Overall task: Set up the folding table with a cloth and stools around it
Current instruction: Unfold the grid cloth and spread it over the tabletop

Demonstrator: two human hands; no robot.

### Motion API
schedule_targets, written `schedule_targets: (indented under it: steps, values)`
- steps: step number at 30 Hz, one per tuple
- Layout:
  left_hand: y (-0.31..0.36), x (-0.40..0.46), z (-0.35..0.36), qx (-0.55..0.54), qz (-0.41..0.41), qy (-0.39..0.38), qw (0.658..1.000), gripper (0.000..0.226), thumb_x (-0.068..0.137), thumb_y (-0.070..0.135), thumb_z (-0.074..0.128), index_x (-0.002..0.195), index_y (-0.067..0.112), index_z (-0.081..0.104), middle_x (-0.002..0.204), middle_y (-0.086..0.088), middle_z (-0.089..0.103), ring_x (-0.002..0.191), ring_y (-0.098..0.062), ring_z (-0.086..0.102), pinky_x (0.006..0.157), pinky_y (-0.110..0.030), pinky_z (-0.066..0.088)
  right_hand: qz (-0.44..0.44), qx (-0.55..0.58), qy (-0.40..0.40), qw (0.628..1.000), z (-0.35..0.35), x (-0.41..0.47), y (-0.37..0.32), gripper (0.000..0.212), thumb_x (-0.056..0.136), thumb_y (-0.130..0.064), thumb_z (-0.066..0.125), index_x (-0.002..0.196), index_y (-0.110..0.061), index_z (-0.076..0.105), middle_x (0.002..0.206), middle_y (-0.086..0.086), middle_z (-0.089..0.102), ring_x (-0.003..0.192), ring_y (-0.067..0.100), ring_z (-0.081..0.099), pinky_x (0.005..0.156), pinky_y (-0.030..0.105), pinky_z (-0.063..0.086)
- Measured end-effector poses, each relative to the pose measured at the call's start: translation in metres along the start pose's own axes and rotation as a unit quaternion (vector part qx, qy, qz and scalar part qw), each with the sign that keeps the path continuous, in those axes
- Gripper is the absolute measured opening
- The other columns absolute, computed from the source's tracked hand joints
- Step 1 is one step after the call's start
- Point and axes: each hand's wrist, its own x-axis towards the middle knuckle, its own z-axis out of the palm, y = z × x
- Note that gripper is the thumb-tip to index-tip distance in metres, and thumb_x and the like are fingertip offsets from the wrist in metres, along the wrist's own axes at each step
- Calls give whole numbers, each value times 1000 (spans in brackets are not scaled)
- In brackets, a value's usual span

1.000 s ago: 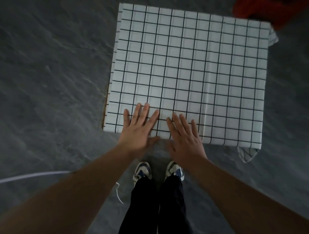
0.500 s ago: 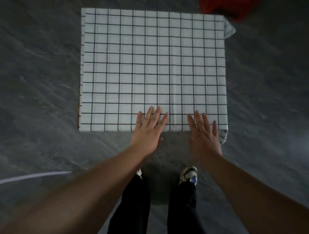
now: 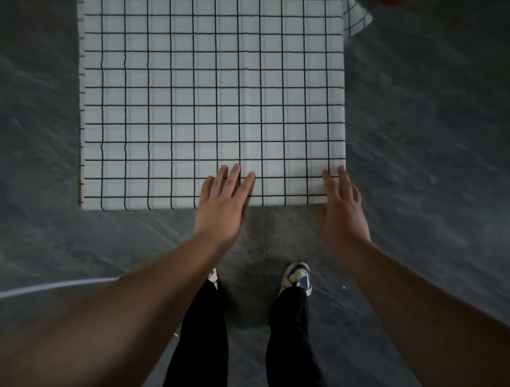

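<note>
A white cloth with a black grid (image 3: 193,96) lies flat over the square folding table, covering its whole top; only a thin brown sliver of the table edge (image 3: 80,193) shows at the near left. My left hand (image 3: 222,201) rests flat, fingers spread, on the cloth's near edge around the middle. My right hand (image 3: 342,210) lies flat at the near right corner, fingers together over the edge. A cloth corner (image 3: 356,19) hangs off at the far right. No stool is clearly in view.
Grey stone floor (image 3: 427,138) surrounds the table. A red object (image 3: 397,1) barely shows at the top right edge. A thin white cable (image 3: 55,287) runs across the floor at the left. My feet (image 3: 296,277) stand just before the table.
My right hand has slid right along the near edge to the corner, and my left hand has followed toward the middle. The view has shifted closer over the table.
</note>
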Motion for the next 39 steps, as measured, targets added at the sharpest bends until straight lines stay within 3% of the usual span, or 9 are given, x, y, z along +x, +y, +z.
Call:
schedule_targets:
  steps: [6, 10, 14, 18, 22, 25, 30, 35, 39]
  values:
    - [7, 3, -8, -7, -18, 14, 1000, 65, 93, 24, 51, 151, 30, 23, 160, -8, 19, 147, -34, 14, 118, -50, 11, -7, 40, 9, 999, 0, 2, 3, 75, 92, -4, 55, 153, -33, 22, 164, -9, 0, 147, 30, 15, 104, 47, 43]
    - [13, 6, -9, -3, -46, 6, 999, 89, 81, 19, 70, 151, 33, 15, 160, -8, 12, 148, -33, 7, 120, -51, 7, 4, 48, -4, 999, -2, 1, 2, 86, 87, -1, 59, 154, -35, 16, 165, -10, -4, 149, 29, 13, 113, 51, 33]
    - [32, 9, -9, -4, -24, -3, 1000, 104, 80, 16, 73, 153, 37, 2, 161, -9, -6, 148, -34, -12, 118, -59, -3, 34, 67, 5, 997, -7, -3, 6, 93, 87, -5, 59, 155, -36, 4, 166, -7, -7, 152, 26, 6, 121, 50, 19]
    - [64, 21, -11, -19, 39, -6, 999, 98, 90, 23, 64, 153, 40, -9, 164, -5, -13, 149, -30, -17, 119, -59, -4, 107, 164, 14, 981, -12, -6, 15, 86, 92, -11, 53, 155, -37, 2, 164, -2, 20, 147, 20, 28, 116, 47, 33]
    - [77, 34, 0, -5, 45, -25, 999, 85, 99, 24, 53, 151, 46, -10, 164, -4, -9, 150, -29, -14, 119, -59, -1, 103, 153, 11, 983, -18, -3, 21, 68, 96, -19, 47, 156, -32, 17, 149, 4, 48, 127, 24, 53, 102, 41, 47]
    - [80, 35, 6, -4, 39, -26, 999, 78, 100, 28, 51, 150, 48, -6, 164, -4, -8, 150, -30, -11, 119, -59, 2, 89, 127, 2, 988, -20, -1, 22, 63, 98, -18, 47, 156, -28, 23, 150, 2, 48, 127, 24, 53, 99, 36, 45]
    - [81, 33, 7, 10, 38, -23, 999, 93, 93, 19, 61, 151, 46, -7, 164, -5, -9, 150, -32, -10, 119, -60, 3, 82, 159, -3, 984, -20, -5, 19, 67, 96, -8, 49, 154, -30, 23, 149, -2, 48, 124, 20, 54, 92, 27, 40]
    - [88, 38, 1, 4, 18, -35, 999, 90, 88, 12, 63, 151, 40, 4, 164, -8, -4, 150, -34, -7, 118, -60, 0, 114, 205, -14, 972, -20, -2, 15, 70, 89, -8, 55, 148, -34, 25, 142, -3, 53, 120, 18, 57, 97, 38, 50]
    - [96, 39, -5, -30, 4, -46, 998, 91, 84, 10, 61, 150, 37, 4, 163, -9, -5, 149, -35, -12, 117, -61, -7, 87, 185, -24, 979, -30, 3, 16, 72, 83, -12, 60, 147, -28, 29, 143, 0, 48, 130, 20, 47, 105, 43, 44]
